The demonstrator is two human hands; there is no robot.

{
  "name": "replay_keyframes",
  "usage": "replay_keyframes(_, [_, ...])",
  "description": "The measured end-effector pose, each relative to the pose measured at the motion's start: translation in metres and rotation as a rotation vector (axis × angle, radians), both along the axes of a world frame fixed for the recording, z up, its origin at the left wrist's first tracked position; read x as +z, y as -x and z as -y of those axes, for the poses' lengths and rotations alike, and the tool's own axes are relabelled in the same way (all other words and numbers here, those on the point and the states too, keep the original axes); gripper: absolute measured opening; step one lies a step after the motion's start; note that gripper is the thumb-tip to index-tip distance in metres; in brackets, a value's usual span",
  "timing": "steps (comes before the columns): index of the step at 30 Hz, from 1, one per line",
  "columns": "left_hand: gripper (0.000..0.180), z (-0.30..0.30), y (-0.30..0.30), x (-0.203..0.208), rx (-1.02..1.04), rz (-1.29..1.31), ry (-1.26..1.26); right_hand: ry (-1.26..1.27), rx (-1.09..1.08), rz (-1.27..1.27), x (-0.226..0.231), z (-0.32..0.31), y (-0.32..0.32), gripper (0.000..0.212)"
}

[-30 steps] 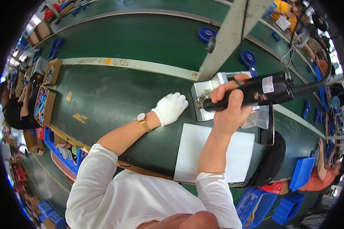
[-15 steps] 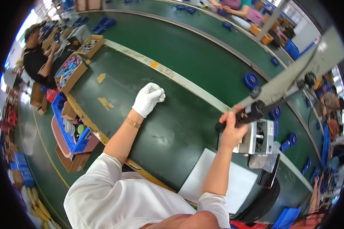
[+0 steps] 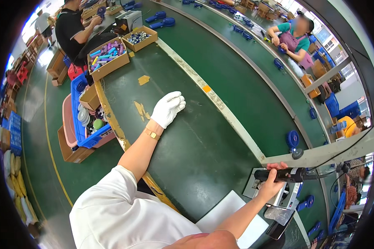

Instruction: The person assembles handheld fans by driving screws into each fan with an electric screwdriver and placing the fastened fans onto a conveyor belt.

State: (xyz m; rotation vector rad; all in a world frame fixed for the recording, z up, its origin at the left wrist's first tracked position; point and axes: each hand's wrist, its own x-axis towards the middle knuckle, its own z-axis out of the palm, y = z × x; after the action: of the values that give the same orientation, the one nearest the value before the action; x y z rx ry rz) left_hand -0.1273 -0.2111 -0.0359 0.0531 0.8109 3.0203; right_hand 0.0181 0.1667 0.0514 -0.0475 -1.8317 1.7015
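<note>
My left hand (image 3: 168, 110), in a white glove, rests on the dark green tabletop (image 3: 183, 157) with its fingers curled together. No object shows in it. My bare right hand (image 3: 271, 185) is wrapped around a black electric screwdriver (image 3: 294, 174), which lies almost level with its cable running off to the right. Beneath this hand stands a grey metal device (image 3: 252, 185), partly covered by the hand and the tool. Close to my right forearm are a white sheet (image 3: 224, 211), a clear plastic bag (image 3: 281, 213) and a dark phone-like slab (image 3: 278, 230).
Cartons of coloured cylinders (image 3: 109, 69) and small metal parts (image 3: 142, 40) stand at the far left corner. A blue crate (image 3: 85, 142) sits off the left edge. Beyond a pale rail runs a green belt (image 3: 224, 62) with a blue handheld fan (image 3: 293, 139). Co-workers sit across and far left.
My view has swung, so the bench sits differently in it. The left fingers have loosened slightly from a tighter fist. The screwdriver in my right hand has turned from slanted to nearly level.
</note>
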Motion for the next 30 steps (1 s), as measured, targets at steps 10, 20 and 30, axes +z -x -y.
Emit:
replay_keyframes(10, [0.028, 0.009, -0.001, 0.008, 0.107, 0.003, 0.014, -0.094, -0.066, -0.032, 0.022, -0.001, -0.013, 0.065])
replay_keyframes(20, [0.023, 0.018, 0.002, 0.011, 0.147, 0.007, -0.022, -0.181, -0.199, -0.094, 0.039, -0.012, -0.024, 0.073])
replay_keyframes(30, [0.017, 0.129, 0.061, 0.016, 0.374, -0.107, 0.006, -0.284, -0.381, -0.023, 0.026, -0.033, -0.038, 0.057])
